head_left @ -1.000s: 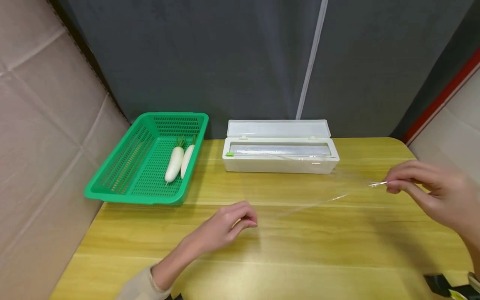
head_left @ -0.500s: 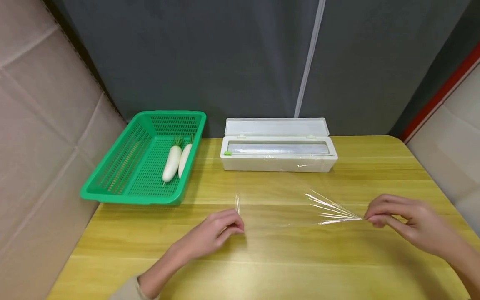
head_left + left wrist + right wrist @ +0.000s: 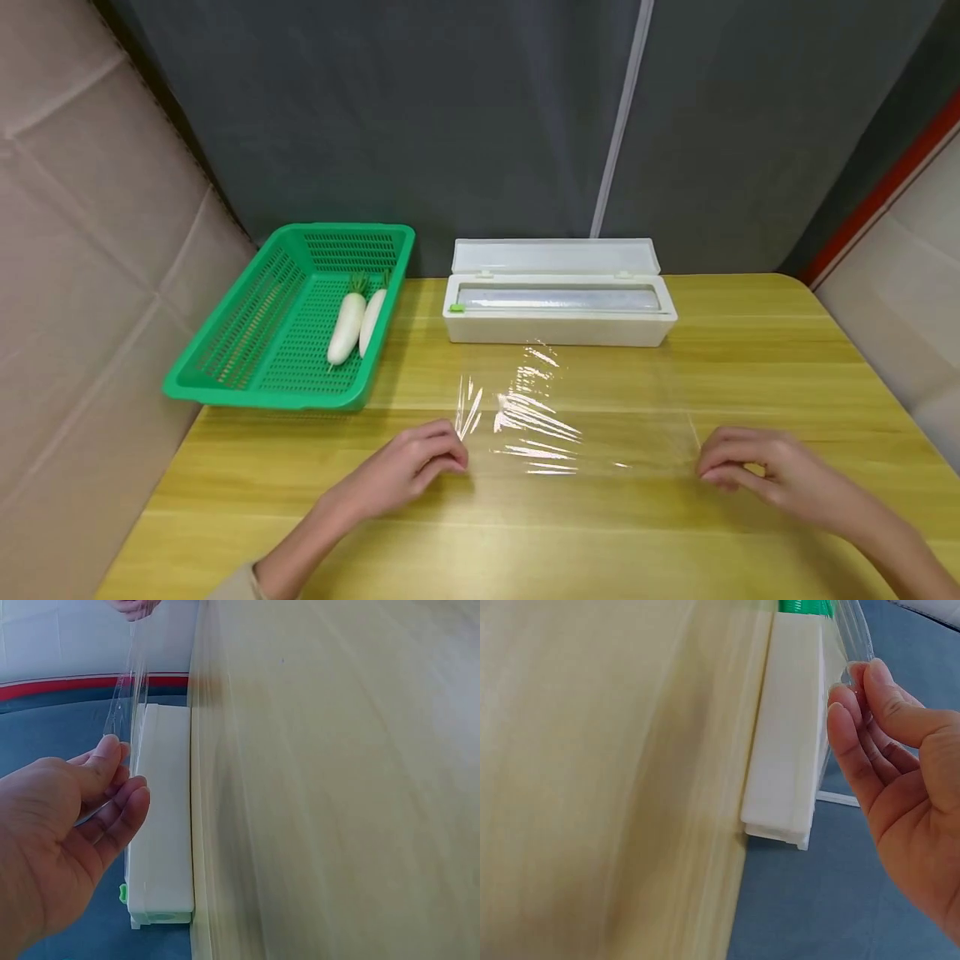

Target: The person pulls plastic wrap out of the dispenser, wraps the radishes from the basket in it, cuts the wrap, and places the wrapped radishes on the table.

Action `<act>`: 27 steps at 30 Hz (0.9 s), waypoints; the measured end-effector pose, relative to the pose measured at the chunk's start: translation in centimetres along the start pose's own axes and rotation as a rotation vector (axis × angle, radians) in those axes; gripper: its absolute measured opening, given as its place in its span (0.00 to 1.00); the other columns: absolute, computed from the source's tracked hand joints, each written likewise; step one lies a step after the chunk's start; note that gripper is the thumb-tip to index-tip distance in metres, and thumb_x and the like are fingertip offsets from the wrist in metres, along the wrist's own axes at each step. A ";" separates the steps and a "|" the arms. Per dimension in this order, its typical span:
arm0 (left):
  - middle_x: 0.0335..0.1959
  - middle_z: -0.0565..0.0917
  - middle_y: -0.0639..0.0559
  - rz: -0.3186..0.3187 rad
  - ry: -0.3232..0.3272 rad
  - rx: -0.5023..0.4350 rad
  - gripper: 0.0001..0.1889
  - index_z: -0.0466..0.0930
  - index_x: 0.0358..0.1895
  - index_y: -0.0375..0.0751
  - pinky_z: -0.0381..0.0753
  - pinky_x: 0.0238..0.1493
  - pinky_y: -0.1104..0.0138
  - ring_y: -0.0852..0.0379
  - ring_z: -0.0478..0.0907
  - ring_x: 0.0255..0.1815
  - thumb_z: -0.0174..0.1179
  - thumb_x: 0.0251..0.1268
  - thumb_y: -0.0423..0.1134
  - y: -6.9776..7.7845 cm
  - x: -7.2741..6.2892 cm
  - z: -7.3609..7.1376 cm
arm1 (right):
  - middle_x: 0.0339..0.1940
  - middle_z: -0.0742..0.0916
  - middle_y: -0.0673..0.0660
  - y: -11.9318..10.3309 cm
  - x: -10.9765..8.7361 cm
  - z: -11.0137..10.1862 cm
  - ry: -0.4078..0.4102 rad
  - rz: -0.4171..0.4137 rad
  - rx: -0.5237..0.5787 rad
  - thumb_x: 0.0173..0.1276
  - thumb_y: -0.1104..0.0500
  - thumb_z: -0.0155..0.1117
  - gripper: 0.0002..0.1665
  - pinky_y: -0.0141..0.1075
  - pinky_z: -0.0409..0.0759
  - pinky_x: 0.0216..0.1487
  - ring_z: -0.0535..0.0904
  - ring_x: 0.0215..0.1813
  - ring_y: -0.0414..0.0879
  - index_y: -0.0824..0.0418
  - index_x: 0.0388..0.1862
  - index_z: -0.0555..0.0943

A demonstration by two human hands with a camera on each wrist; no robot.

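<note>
A clear sheet of plastic wrap (image 3: 536, 417) stretches between both hands, in front of a white wrap dispenser box (image 3: 562, 329). My left hand (image 3: 408, 471) pinches its near left corner between thumb and fingers; the left wrist view shows the same pinch by the left hand (image 3: 79, 817). At the near right corner, the right hand (image 3: 772, 475) grips the film with thumb and fingertips, as the right hand (image 3: 896, 742) in the right wrist view confirms. The dispenser's lid (image 3: 555, 256) stands raised, with a roll of film (image 3: 558, 298) inside. A small green slider (image 3: 457, 307) sits at its left end.
On the left stands a green perforated basket (image 3: 262, 398) holding two white radishes (image 3: 347, 329) with green tops. Everything rests on a wooden table (image 3: 570, 550). A dark grey panel (image 3: 420, 117) rises behind the table, and pale padded walls (image 3: 82, 275) flank it.
The right hand has come down and leftward, holding its corner of the film. My left hand has shifted slightly left and nearer. The sheet now spreads flatter and wider in front of the box.
</note>
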State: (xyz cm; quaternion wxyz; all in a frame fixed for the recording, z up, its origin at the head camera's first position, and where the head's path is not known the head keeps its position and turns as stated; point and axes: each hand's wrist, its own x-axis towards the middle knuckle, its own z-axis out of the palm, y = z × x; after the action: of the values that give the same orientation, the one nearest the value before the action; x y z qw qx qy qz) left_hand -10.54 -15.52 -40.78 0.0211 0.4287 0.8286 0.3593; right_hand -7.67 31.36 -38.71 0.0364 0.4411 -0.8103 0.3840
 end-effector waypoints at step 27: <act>0.37 0.82 0.63 -0.082 -0.157 0.217 0.04 0.87 0.38 0.48 0.80 0.43 0.77 0.71 0.79 0.39 0.64 0.70 0.35 -0.9 0.7 0.8 | 0.35 0.85 0.39 3.1 0.3 3.1 -0.138 0.152 -0.047 0.65 0.67 0.71 0.13 0.25 0.76 0.33 0.77 0.37 0.30 0.46 0.36 0.85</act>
State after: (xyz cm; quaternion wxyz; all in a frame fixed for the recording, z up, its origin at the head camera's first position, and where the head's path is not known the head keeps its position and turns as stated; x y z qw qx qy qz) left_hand -11.31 -14.84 -41.72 0.0540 0.4211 0.8752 0.2317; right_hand -9.31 30.09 -42.54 -0.0385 0.4029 -0.8508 0.3352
